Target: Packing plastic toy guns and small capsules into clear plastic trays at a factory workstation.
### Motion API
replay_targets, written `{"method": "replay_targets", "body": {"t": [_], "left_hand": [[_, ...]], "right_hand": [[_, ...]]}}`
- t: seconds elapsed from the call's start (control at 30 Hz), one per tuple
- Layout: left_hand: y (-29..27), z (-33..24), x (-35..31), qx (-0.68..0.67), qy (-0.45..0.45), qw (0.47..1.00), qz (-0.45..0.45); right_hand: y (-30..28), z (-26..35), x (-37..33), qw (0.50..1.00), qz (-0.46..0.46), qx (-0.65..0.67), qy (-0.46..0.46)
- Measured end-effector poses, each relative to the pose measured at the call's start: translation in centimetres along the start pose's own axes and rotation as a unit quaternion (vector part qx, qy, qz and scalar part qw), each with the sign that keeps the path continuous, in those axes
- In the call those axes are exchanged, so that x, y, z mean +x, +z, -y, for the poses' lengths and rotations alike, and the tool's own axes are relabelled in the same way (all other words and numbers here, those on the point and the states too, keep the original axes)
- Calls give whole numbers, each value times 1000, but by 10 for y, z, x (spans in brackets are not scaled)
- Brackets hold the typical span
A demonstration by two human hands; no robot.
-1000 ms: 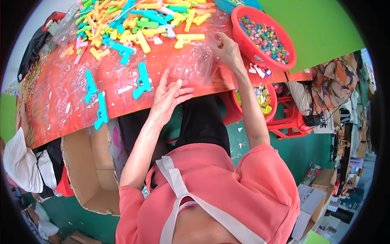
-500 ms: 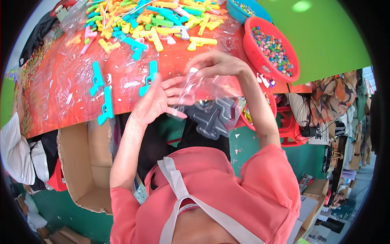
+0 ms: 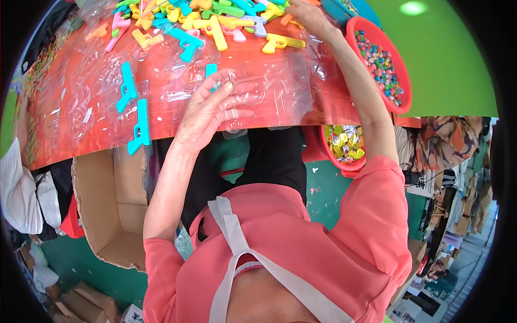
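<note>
My left hand (image 3: pixel 202 116) is closed on a clear moulded plastic blister tray (image 3: pixel 277 97), its thumb pressing on the top. The tray lies over the table's near edge, and a teal toy pistol (image 3: pixel 211 70) shows partly behind my fingers. My right hand (image 3: pixel 309 17) reaches to the far right of a heap of coloured toy pistols (image 3: pixel 215 29). It is beside an orange piece (image 3: pixel 291 22); its fingertips are partly cut off by the upper edge, so their grip is unclear. Two more teal toy pistols (image 3: pixel 141 129) lie left of my left hand.
Clear plastic trays (image 3: pixel 89 102) cover the left of the red table (image 3: pixel 37 153). At the right stand a red basin (image 3: pixel 405 99) of colourful balls and a blue basin (image 3: pixel 366 13). Below the edge are a basin of yellow wrapped pieces (image 3: pixel 344 142) and an open cardboard box (image 3: pixel 102 215).
My right hand has left the plastic near my left hand and moved up and right to the heap. The clear tray has come up from over my lap onto the table edge.
</note>
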State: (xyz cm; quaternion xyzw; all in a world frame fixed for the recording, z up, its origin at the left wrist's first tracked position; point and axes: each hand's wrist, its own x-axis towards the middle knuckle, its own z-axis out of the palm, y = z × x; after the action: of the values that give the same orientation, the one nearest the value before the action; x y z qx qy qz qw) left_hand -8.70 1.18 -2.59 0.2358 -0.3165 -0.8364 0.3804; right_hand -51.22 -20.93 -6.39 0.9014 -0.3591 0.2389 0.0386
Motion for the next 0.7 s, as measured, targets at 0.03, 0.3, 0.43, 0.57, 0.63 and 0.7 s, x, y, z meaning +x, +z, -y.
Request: {"method": "replay_targets", "body": {"t": [0.03,0.3,0.43,0.57,0.63,0.7], "left_hand": [[-18,-5,-15,14,26,998,-59],[-15,-10,-5,100,37,994,-19],[-11,-12,-15,159,7,987,4],[-15,-5,-30,155,-31,987,20],[-8,-8,-34,182,-26,982,44],[-10,0,-38,210,-39,974,72]], "right_hand": [[9,58,59,948,50,-314,-28],[-105,209,67,965,136,137,175],[-82,295,42,943,225,220,105],[-79,318,27,942,191,238,140],[-78,324,12,938,167,257,164],[-67,329,-9,973,122,175,94]]}}
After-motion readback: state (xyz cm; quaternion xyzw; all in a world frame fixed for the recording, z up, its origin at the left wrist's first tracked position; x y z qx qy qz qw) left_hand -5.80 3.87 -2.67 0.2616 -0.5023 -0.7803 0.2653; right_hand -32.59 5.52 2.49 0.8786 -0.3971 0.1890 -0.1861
